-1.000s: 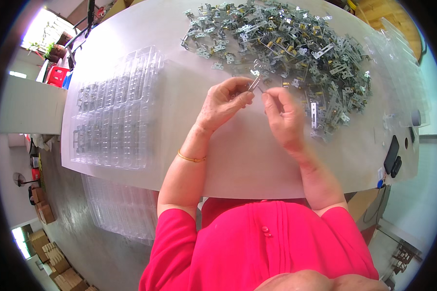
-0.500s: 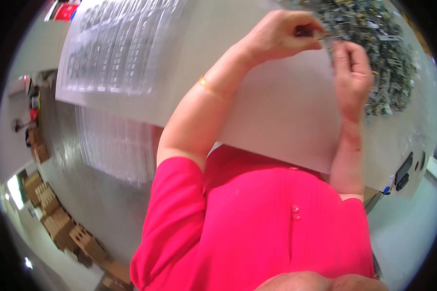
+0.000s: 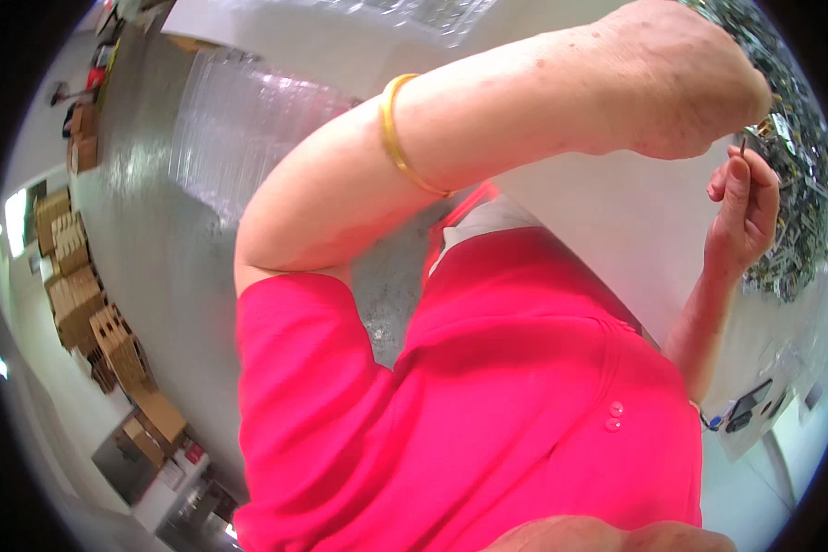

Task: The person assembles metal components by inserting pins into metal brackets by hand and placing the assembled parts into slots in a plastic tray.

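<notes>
My left hand (image 3: 681,78) is raised at the upper right, close to the camera, its wrist bent and its fingers hidden behind the back of the hand. A gold bangle (image 3: 391,129) circles the left forearm. Just below it, my right hand (image 3: 745,212) is closed in a pinch, thumb against fingers. A thin, dark, pin-like piece (image 3: 742,144) sticks up from that pinch. Beside and behind both hands spreads a pile of small metal parts (image 3: 791,253), silvery with some yellowish bits. Whether the left hand holds anything does not show.
Both hands are over a white table (image 3: 607,221). Clear plastic trays (image 3: 442,17) lie at its far edge, and a stack of clear trays (image 3: 239,129) stands lower at left. A black device (image 3: 750,405) lies at lower right. Cardboard boxes (image 3: 74,299) line the far left.
My left arm has swung right and come nearer the camera, turning its fingers out of sight. The hands have moved apart. The whole view has shifted, leaving only part of the table trays visible.
</notes>
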Demonstrator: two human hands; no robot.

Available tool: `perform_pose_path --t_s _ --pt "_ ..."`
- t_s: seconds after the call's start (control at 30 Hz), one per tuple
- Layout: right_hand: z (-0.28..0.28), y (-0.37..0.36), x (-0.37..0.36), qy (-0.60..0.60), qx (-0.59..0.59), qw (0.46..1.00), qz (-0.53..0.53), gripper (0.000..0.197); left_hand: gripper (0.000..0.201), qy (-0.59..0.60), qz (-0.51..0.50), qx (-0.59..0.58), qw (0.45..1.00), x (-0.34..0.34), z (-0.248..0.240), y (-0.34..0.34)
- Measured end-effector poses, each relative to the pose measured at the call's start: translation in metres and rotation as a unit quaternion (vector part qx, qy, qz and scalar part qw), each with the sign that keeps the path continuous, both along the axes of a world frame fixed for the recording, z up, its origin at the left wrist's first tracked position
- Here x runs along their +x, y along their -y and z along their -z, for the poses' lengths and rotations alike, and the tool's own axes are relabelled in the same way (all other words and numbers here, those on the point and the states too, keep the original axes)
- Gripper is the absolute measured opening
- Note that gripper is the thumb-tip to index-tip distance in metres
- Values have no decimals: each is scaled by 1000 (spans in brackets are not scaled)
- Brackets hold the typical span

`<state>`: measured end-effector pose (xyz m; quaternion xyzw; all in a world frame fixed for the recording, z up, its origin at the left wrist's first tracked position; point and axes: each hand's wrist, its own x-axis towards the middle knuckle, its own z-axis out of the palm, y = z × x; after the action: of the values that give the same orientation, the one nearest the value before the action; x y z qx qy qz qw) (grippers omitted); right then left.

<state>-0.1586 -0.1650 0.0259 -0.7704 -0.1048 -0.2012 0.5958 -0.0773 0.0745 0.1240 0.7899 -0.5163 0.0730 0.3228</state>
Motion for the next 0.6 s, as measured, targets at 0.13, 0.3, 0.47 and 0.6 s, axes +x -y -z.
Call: perform_pose_path --t_s 0.13,0.3,0.47,0.6 --pt "11 -4 1 20 -32 996 -77 13 19 -3 14 15 1000 -27 -26 -45" --pt "21 -4 2 22 -2 996 -89 15 16 42 -147 -13 988 -78 -21 -46" --pt "24 -6 7 -28 114 974 -195 16 16 -80 -220 -102 967 -104 30 -58" --pt "24 -5 2 -62 130 961 -237 18 24 -234 -222 -198 926 -109 54 -60"
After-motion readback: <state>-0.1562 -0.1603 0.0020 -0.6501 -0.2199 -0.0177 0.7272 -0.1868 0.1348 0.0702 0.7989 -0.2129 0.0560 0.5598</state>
